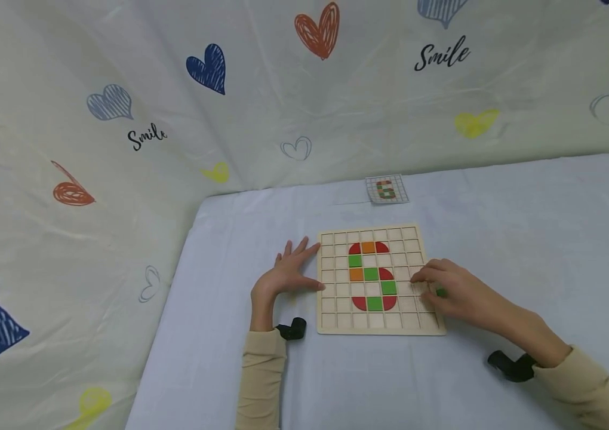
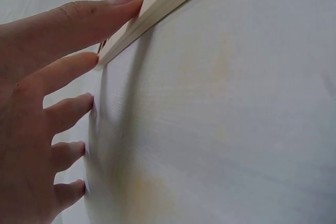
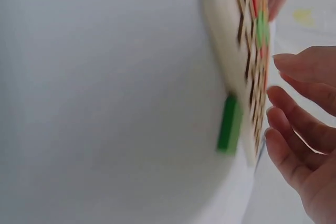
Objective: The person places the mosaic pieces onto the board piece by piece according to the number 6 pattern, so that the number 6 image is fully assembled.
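A wooden grid board [image 1: 331, 325] lies on the table, with red rounded, green and orange tiles [image 1: 371, 274] set in its cells in a shape like an S or 5. My left hand [image 1: 289, 272] has its fingers spread, thumb and index finger touching the board's left edge. My right hand [image 1: 452, 292] hovers over the right edge, fingers loosely bent. The right wrist view shows a gap between thumb and fingers, with nothing held. Below that hand, a green block [image 3: 229, 124] rests on the cloth against the board's right side, partly hidden in the head view.
A small card [image 1: 387, 189] printed with a grid and a coloured figure lies behind the board, near the table's back edge. White cloth covers the table [image 1: 218, 370]. A curtain [image 1: 261, 89] with hearts and lettering hangs behind and at the left.
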Action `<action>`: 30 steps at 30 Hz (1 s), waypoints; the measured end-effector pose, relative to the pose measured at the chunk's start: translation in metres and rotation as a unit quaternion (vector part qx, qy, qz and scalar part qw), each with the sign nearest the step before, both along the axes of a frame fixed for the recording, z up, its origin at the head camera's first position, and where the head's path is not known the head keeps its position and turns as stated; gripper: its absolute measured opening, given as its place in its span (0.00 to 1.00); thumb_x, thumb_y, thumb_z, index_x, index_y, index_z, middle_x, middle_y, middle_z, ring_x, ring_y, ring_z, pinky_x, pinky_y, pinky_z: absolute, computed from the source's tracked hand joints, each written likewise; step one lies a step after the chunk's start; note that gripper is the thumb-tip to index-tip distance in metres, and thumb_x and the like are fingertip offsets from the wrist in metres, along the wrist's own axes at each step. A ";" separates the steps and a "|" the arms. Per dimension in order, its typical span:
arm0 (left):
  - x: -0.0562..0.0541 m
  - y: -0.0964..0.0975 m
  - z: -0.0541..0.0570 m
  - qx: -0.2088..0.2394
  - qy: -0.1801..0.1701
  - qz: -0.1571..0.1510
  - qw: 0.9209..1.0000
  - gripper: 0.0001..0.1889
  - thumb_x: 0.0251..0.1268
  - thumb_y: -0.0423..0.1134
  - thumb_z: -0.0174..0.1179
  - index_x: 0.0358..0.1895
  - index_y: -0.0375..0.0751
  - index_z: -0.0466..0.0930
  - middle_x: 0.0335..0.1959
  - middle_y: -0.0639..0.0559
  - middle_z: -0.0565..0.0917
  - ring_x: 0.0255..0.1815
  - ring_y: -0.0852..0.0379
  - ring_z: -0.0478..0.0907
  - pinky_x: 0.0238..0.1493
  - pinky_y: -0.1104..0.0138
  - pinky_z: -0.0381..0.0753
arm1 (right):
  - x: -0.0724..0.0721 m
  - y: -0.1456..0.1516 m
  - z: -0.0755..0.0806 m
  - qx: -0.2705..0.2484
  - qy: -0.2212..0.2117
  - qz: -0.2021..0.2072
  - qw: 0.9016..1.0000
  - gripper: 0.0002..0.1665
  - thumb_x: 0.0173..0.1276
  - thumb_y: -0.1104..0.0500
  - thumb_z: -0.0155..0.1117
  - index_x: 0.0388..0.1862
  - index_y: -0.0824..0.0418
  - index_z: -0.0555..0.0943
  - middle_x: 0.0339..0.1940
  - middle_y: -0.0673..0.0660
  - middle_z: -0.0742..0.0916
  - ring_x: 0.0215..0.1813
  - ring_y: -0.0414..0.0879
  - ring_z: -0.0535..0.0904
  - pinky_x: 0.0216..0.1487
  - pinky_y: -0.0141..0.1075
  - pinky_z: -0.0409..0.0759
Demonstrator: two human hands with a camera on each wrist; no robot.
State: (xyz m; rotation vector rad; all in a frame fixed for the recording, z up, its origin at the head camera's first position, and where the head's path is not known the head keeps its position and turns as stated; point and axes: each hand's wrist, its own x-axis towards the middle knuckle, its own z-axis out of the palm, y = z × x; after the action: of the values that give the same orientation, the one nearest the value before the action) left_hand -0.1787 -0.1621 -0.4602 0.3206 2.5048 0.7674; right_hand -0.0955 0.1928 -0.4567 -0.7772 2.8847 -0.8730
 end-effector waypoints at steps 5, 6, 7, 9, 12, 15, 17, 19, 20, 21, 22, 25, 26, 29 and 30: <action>0.000 0.000 0.000 -0.002 -0.001 -0.001 1.000 0.51 0.56 0.49 0.76 0.83 0.58 0.57 0.87 0.53 0.45 0.86 0.43 0.26 0.84 0.44 0.31 | 0.002 0.015 -0.006 0.018 0.023 -0.023 0.999 0.20 0.57 0.67 0.78 0.49 0.62 0.86 0.50 0.58 0.86 0.51 0.55 0.82 0.50 0.52 0.85; 0.000 0.000 0.000 0.000 -0.001 -0.001 1.000 0.51 0.56 0.49 0.76 0.83 0.57 0.57 0.87 0.52 0.45 0.86 0.43 0.26 0.84 0.44 0.31 | 0.002 0.018 -0.007 0.021 0.021 -0.025 0.999 0.21 0.56 0.67 0.79 0.49 0.63 0.86 0.49 0.58 0.86 0.50 0.54 0.82 0.49 0.51 0.85; 0.000 0.000 0.001 0.001 -0.001 0.000 1.000 0.51 0.56 0.49 0.76 0.83 0.57 0.57 0.87 0.52 0.45 0.86 0.42 0.26 0.84 0.44 0.31 | 0.002 0.021 -0.007 0.023 0.016 -0.028 0.999 0.21 0.56 0.67 0.79 0.49 0.63 0.86 0.49 0.58 0.86 0.49 0.53 0.82 0.48 0.50 0.85; 0.000 0.000 0.001 0.002 0.000 0.001 1.000 0.51 0.56 0.49 0.76 0.83 0.57 0.57 0.87 0.52 0.45 0.86 0.42 0.26 0.84 0.44 0.30 | 0.001 0.026 -0.006 0.025 0.005 -0.031 0.999 0.20 0.56 0.66 0.79 0.49 0.63 0.86 0.47 0.57 0.86 0.46 0.51 0.82 0.46 0.48 0.85; 0.000 0.000 0.002 0.002 0.000 0.000 1.000 0.51 0.56 0.49 0.76 0.83 0.58 0.57 0.87 0.53 0.44 0.86 0.43 0.26 0.84 0.44 0.30 | 0.001 0.031 -0.006 0.030 -0.021 -0.031 0.999 0.18 0.57 0.64 0.79 0.47 0.62 0.87 0.45 0.56 0.86 0.44 0.49 0.81 0.44 0.45 0.84; 0.000 0.000 0.001 0.001 0.000 -0.001 1.000 0.51 0.56 0.49 0.76 0.83 0.58 0.57 0.87 0.53 0.45 0.86 0.43 0.26 0.84 0.44 0.30 | 0.003 0.034 -0.008 0.032 -0.032 -0.025 0.999 0.16 0.56 0.63 0.80 0.45 0.60 0.88 0.43 0.53 0.85 0.44 0.48 0.81 0.43 0.42 0.84; 0.000 -0.001 0.000 0.000 0.000 -0.001 1.000 0.51 0.56 0.49 0.76 0.83 0.58 0.57 0.87 0.53 0.45 0.86 0.42 0.26 0.83 0.43 0.31 | 0.004 0.034 -0.011 0.030 -0.029 -0.020 0.999 0.15 0.56 0.64 0.80 0.43 0.59 0.88 0.42 0.51 0.85 0.45 0.48 0.81 0.43 0.40 0.84; 0.000 -0.001 -0.001 0.000 0.001 -0.002 1.000 0.51 0.56 0.49 0.76 0.83 0.58 0.57 0.87 0.52 0.45 0.86 0.42 0.26 0.83 0.43 0.31 | 0.005 0.035 -0.013 0.026 -0.015 -0.017 0.999 0.15 0.54 0.65 0.81 0.42 0.58 0.89 0.41 0.50 0.84 0.44 0.46 0.80 0.42 0.38 0.84; 0.000 -0.001 -0.001 0.000 0.001 -0.002 1.000 0.51 0.56 0.49 0.76 0.82 0.58 0.57 0.87 0.52 0.45 0.86 0.42 0.26 0.83 0.43 0.31 | 0.005 0.034 -0.014 0.025 -0.008 -0.016 1.000 0.15 0.54 0.66 0.81 0.41 0.58 0.89 0.41 0.50 0.84 0.43 0.46 0.80 0.41 0.38 0.84; 0.000 -0.001 -0.001 0.000 0.001 -0.002 1.000 0.51 0.56 0.50 0.76 0.82 0.58 0.57 0.87 0.52 0.45 0.86 0.42 0.26 0.84 0.43 0.31 | 0.006 0.034 -0.015 0.023 -0.003 -0.017 1.000 0.16 0.53 0.66 0.81 0.41 0.58 0.89 0.41 0.50 0.84 0.43 0.46 0.79 0.41 0.38 0.84; 0.000 -0.001 -0.001 0.000 0.001 -0.002 1.000 0.51 0.56 0.50 0.76 0.83 0.58 0.57 0.87 0.52 0.45 0.86 0.42 0.26 0.84 0.43 0.31 | 0.006 0.034 -0.016 0.021 0.000 -0.018 1.000 0.16 0.53 0.67 0.81 0.40 0.59 0.88 0.41 0.51 0.84 0.42 0.46 0.79 0.41 0.37 0.84; 0.001 -0.001 -0.001 0.001 0.000 -0.002 1.000 0.51 0.56 0.50 0.76 0.83 0.58 0.57 0.87 0.52 0.45 0.86 0.42 0.26 0.84 0.43 0.31 | 0.006 0.032 -0.018 0.018 0.001 -0.023 1.000 0.16 0.51 0.68 0.82 0.39 0.59 0.87 0.40 0.50 0.84 0.40 0.44 0.79 0.40 0.37 0.84; 0.001 -0.001 0.000 0.001 -0.001 -0.002 1.000 0.51 0.56 0.50 0.76 0.83 0.58 0.57 0.87 0.52 0.45 0.86 0.42 0.26 0.84 0.43 0.31 | 0.005 0.032 -0.019 0.015 -0.001 -0.025 1.000 0.16 0.51 0.68 0.82 0.38 0.59 0.86 0.39 0.50 0.84 0.40 0.43 0.78 0.40 0.36 0.84; 0.001 -0.001 0.001 0.001 -0.001 -0.003 1.000 0.51 0.56 0.50 0.76 0.83 0.58 0.57 0.87 0.52 0.44 0.86 0.42 0.26 0.83 0.43 0.31 | 0.005 0.029 -0.020 0.003 -0.007 -0.030 1.000 0.19 0.50 0.70 0.82 0.38 0.59 0.83 0.38 0.49 0.84 0.37 0.40 0.77 0.37 0.34 0.83; 0.001 -0.001 0.001 0.002 0.000 -0.004 1.000 0.51 0.56 0.50 0.76 0.83 0.58 0.57 0.87 0.52 0.45 0.86 0.42 0.26 0.83 0.43 0.31 | 0.005 0.028 -0.020 -0.002 -0.011 -0.031 0.999 0.19 0.49 0.70 0.82 0.38 0.60 0.82 0.37 0.48 0.84 0.36 0.39 0.77 0.37 0.33 0.83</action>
State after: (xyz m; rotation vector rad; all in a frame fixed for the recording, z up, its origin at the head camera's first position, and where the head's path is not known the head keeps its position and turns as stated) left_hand -0.1779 -0.1629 -0.4594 0.3300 2.5005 0.7687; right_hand -0.0903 0.2210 -0.4769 -0.6765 2.9033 -0.8865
